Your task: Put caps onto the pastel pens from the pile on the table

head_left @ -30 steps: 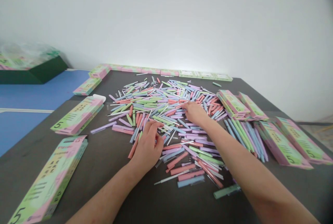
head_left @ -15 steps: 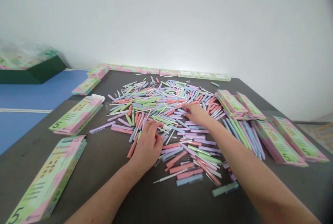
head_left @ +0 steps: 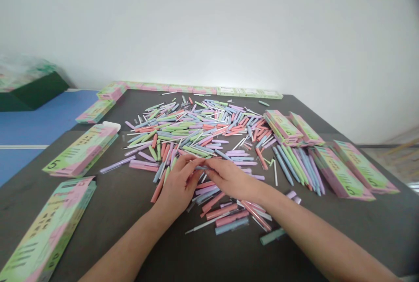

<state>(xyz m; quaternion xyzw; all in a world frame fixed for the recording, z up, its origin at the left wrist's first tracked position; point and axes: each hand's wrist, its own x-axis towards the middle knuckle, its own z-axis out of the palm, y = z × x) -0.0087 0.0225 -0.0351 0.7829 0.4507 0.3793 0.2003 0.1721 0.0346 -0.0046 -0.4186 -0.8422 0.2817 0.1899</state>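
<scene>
Pinching a slim blue pen (head_left: 200, 167), left hand (head_left: 178, 186) and right hand (head_left: 234, 179) meet.
Both grips are closed on it, the pen pile (head_left: 183, 128) at twelve o'clock; probably light, stiff, smooth, best held mid-barrel.

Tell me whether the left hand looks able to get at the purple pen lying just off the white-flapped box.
Probably yes: the purple pen lies uncovered, with only low-lying pieces between it and the left hand, though that hand's fingers are close against the right hand.
</scene>
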